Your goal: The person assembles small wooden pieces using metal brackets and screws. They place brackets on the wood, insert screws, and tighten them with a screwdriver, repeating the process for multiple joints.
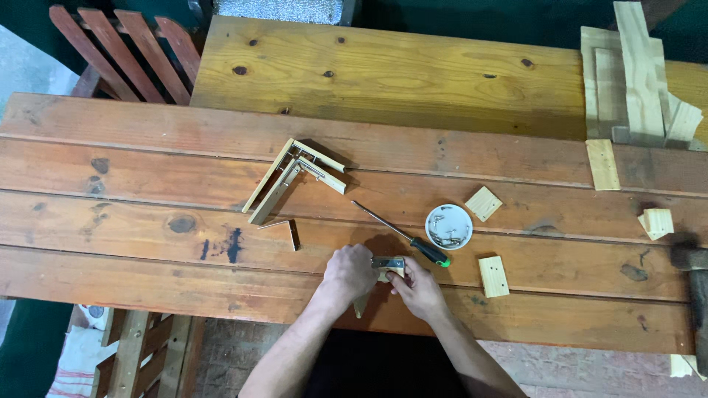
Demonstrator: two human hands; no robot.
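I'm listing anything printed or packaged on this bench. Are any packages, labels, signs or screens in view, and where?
None: no package, label, sign or screen shows.
Nearest to a container: a round white dish of small metal parts, on the table beside the screwdriver, above the right hand.

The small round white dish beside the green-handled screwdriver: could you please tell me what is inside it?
The small round white dish holds a loose pile of small metal pieces, probably screws; the exact kind is too small to tell. Anything beneath the pile is covered.
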